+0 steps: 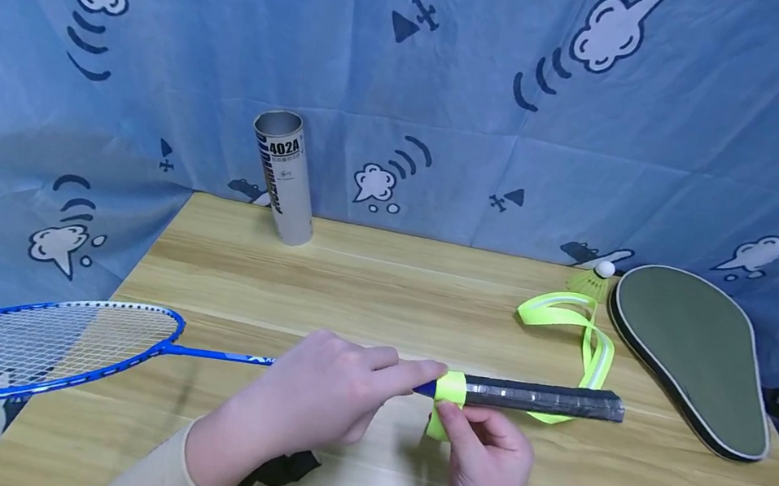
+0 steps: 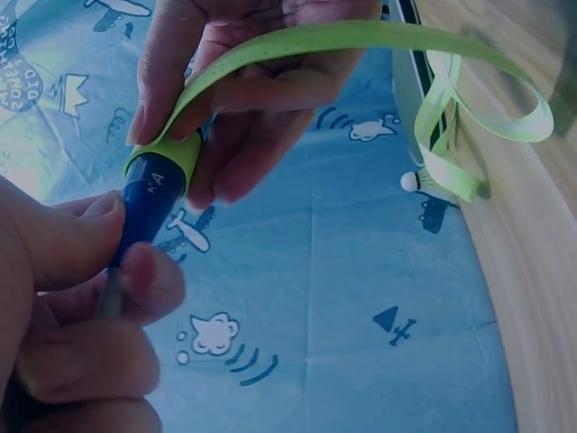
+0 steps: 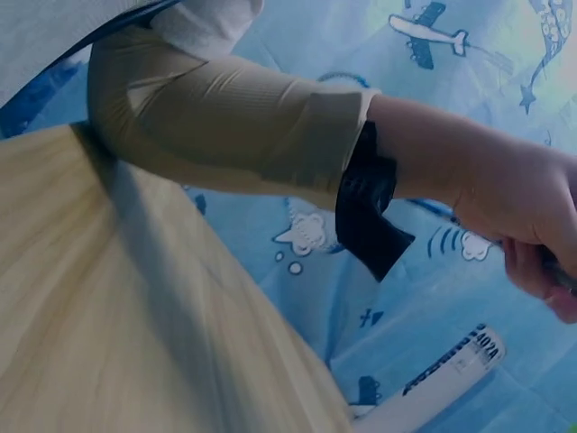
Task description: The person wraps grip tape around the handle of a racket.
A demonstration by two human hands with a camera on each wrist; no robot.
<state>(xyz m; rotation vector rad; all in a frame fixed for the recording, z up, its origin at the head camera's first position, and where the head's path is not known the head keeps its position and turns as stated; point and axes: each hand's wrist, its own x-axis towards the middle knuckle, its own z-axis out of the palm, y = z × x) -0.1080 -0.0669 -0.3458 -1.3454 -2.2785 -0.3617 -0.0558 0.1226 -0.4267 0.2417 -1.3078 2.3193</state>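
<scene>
A badminton racket (image 1: 212,353) with a blue frame lies level across the head view, its strung head to the left. My left hand (image 1: 326,387) grips it where the shaft meets the blue cone (image 2: 146,203), its index fingertip at the edge of neon yellow grip tape (image 1: 452,387). The tape circles the handle's lower end beside the cone. My right hand (image 1: 488,469) pinches the tape just under the handle. Beyond that wrap, the handle (image 1: 546,398) shows a dark, shiny surface. In the left wrist view, the tape's long tail (image 2: 388,36) arcs over the right hand's fingers.
A white shuttlecock tube (image 1: 287,180) stands open-topped at the table's back left. Behind the handle, loose tape (image 1: 596,356) loops near a yellow shuttlecock (image 1: 591,279). A green paddle case (image 1: 692,357) lies at the right. A patterned blue cloth (image 1: 441,77) hangs behind the wooden table (image 1: 383,291).
</scene>
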